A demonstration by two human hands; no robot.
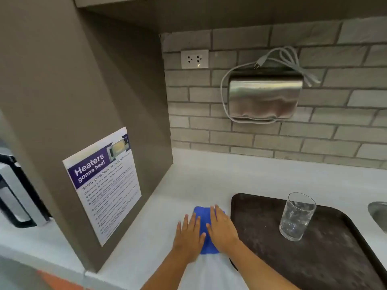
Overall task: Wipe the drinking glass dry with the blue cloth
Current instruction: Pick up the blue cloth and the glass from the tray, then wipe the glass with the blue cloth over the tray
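A blue cloth lies folded on the white counter, just left of a dark tray. My left hand rests flat on the cloth's left side, fingers spread. My right hand lies flat on its right side, fingers extended. Neither hand grips anything. A clear drinking glass stands upright on the dark brown tray, to the right of my hands and apart from them. Droplets show on the glass.
A brown cabinet side panel with a microwave safety poster walls off the left. A microwave sits beyond it. A steel toaster with a coiled cord stands at the brick backsplash. A sink edge shows at right.
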